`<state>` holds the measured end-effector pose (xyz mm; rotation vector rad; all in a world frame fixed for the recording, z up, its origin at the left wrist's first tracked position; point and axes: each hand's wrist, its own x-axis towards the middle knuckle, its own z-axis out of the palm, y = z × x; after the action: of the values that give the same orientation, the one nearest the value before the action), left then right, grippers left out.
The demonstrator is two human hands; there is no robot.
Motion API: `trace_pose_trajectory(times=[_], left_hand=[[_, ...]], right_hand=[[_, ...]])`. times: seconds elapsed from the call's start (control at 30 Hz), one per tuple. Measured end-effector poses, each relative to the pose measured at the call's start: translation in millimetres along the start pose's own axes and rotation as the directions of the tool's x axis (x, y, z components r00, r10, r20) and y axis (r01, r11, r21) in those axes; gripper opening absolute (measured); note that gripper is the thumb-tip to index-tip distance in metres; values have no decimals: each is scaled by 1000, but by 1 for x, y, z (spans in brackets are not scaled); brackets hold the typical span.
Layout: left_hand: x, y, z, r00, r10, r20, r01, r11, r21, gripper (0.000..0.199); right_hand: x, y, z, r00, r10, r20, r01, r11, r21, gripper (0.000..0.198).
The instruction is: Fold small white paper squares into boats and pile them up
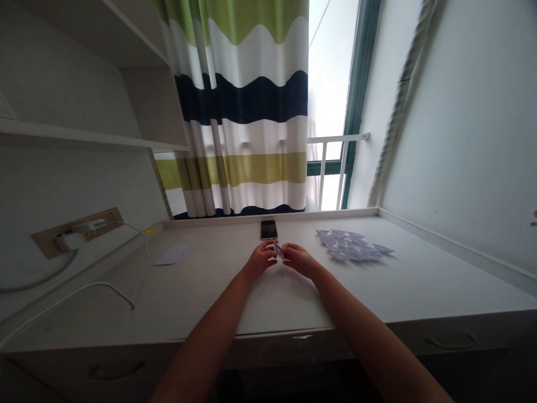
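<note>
Between my two hands, just above the white desk, is a small folded piece of paper (278, 251), pale lilac-white and tilted on edge. My left hand (262, 261) pinches it from the left with thumb and fingers. From the other side, my right hand (297, 258) grips its right edge. To the right lies a spread pile of folded paper pieces (352, 246), pointed and pale purple. On the left of the desk rests a small stack of flat paper sheets (171, 254).
A dark-screened phone (269, 229) lies just beyond my hands. A white cable (109, 284) runs over the desk's left side from a wall socket (75, 232). A raised rim (327, 214) borders the desk (277, 313) at the back; shelves (84, 134) overhang the left.
</note>
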<state>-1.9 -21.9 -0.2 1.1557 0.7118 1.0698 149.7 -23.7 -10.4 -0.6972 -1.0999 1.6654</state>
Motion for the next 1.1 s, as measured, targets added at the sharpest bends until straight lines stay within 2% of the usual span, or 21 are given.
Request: trace_pose_trajectory(times=[0.4, 0.83, 0.93, 1.1], left_hand=[[2, -4, -1, 1000, -14, 13, 14, 1000, -17, 38], [2, -5, -2, 1000, -5, 3, 5, 1000, 13, 37], [3, -4, -2, 1000, -5, 12, 5, 1000, 14, 32], [3, -3, 1, 994, 15, -106, -9, 999, 51, 22]], right_hand=[[1, 0, 0, 999, -1, 44, 0, 1000, 25, 19], [-4, -4, 5, 1000, 11, 3, -11, 1000, 25, 22], [-7, -6, 9, 1000, 20, -6, -19, 999, 34, 23], [-6, -6, 10, 999, -11, -36, 12, 999, 31, 23]])
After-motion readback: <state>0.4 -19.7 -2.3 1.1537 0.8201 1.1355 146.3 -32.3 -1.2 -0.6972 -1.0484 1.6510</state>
